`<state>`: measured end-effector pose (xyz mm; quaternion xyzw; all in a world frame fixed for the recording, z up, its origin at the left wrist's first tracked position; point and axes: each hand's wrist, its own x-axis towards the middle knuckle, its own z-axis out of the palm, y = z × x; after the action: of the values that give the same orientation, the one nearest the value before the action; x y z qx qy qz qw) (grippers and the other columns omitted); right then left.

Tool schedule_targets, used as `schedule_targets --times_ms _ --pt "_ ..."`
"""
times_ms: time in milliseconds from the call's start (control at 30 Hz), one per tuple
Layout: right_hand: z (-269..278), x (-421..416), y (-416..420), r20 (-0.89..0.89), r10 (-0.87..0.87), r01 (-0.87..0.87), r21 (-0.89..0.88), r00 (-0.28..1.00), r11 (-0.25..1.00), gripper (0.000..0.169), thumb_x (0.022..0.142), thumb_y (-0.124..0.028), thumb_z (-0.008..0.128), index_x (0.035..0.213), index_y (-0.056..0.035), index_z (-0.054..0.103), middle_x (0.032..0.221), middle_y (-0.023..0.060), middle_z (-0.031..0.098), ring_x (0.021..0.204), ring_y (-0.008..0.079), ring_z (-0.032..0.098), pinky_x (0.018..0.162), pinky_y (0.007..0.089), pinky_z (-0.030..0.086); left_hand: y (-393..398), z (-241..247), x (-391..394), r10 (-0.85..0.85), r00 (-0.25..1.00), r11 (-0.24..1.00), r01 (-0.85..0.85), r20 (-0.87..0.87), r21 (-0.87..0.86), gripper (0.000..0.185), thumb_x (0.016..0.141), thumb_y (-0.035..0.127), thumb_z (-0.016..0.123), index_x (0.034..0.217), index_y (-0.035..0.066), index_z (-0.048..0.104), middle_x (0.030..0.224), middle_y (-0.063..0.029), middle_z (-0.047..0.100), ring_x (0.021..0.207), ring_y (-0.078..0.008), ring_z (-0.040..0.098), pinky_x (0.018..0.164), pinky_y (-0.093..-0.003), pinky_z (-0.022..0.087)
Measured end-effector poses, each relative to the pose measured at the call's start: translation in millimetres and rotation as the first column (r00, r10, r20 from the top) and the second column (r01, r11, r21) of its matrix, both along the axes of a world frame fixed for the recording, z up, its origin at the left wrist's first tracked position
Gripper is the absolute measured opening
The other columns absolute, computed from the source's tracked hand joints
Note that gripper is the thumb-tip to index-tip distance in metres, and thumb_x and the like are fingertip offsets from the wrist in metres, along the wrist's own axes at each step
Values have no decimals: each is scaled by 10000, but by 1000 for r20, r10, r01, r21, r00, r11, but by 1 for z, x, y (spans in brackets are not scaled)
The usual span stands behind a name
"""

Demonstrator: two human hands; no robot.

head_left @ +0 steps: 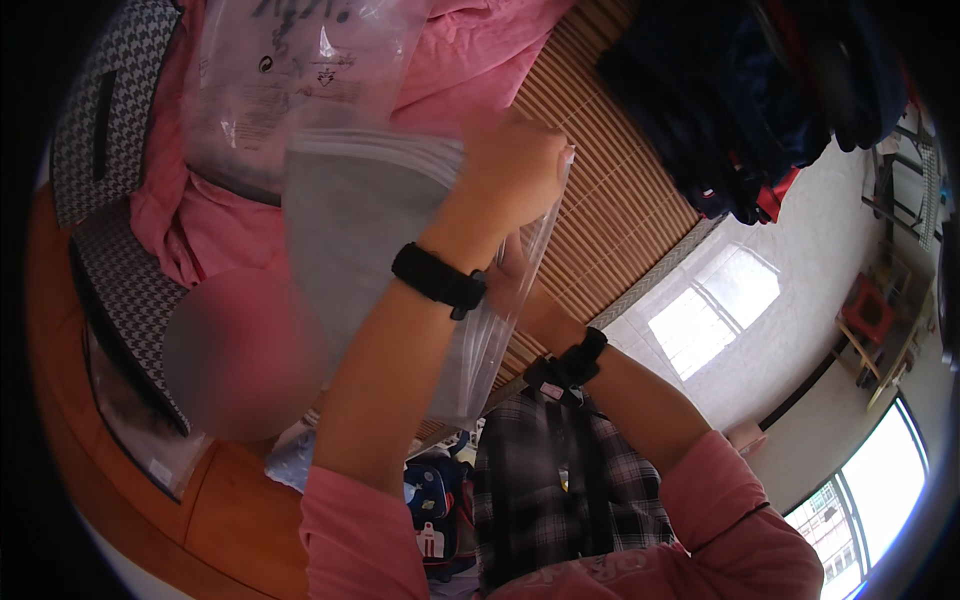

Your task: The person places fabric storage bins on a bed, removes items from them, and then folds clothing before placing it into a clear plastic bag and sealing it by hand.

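A stack of frosted plastic zip bags (pixel 352 217) is held up in front of me, its layered edges showing along the top and right side. My left hand (pixel 514 169) is closed on the upper right corner of the stack. Lower down, my right hand (pixel 514 289) grips the same bags near their right edge, partly hidden behind my left forearm and the clear plastic. Each wrist wears a black strap. Beyond the bags, a clear printed plastic bag (pixel 300 97) rests on pink cloth (pixel 465 60).
Under the hands runs a bamboo slat mat (pixel 592 187) with a woven border. Dark blue clothing (pixel 750 97) is at upper right. Houndstooth fabric pieces (pixel 112 112) lie left, beside orange wood (pixel 247 517). A patterned backpack (pixel 435 502) sits below. A blurred patch covers the left middle.
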<state>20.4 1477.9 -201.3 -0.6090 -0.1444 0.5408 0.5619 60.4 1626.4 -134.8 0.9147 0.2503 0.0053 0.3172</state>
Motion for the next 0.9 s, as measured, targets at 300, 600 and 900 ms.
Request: schedule_targets --times_ms 300,600,900 --pt "64 26 -40 -25 605 -570 -365 796 736 835 815 -218 703 1417 4 167 841 120 652 750 129 655 611 240 522 -14 24 -109 394 829 869 -477 397 134 124 811 125 644 912 75 591 883 -83 612 789 -305 566 698 -398 429" --pt "55 18 -39 302 556 -476 -300 774 826 492 842 -181 658 1241 13 443 818 125 652 700 160 664 610 289 549 -167 11 -209 384 917 885 -332 -111 327 450 887 357 496 1277 133 524 1363 -131 424 1313 -366 298 1055 -646 95" --pt "46 103 -18 214 -26 99 -339 976 936 251 903 -212 578 1012 12 551 768 80 617 647 118 610 559 237 506 -192 33 -213 625 777 738 -555 -78 383 449 948 352 377 1321 118 469 1396 -160 402 1330 -423 273 1059 -639 36"
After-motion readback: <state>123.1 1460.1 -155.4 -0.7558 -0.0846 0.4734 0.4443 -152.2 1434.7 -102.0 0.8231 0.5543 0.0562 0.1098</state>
